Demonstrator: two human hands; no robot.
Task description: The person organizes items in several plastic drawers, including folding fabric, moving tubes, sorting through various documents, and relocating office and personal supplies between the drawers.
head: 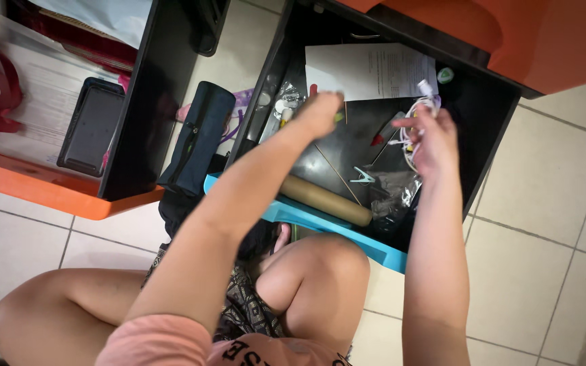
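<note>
The person sits on the tiled floor point(544, 224) before the open drawer point(320, 220). Right hand point(434, 142) is closed on a bundle of white cable point(420, 108) over the drawer. Left hand point(320, 112) reaches among small items; its grip is blurred, undeterminable. Advisable: lift the cable clear, avoiding snags.

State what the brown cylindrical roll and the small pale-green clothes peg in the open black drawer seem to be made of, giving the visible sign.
Brown cylindrical roll: probably kraft paper or cardboard, matt, dull tan surface without shine.
Small pale-green clothes peg: likely plastic, smooth, uniform pastel colour; too small to be sure.
</note>
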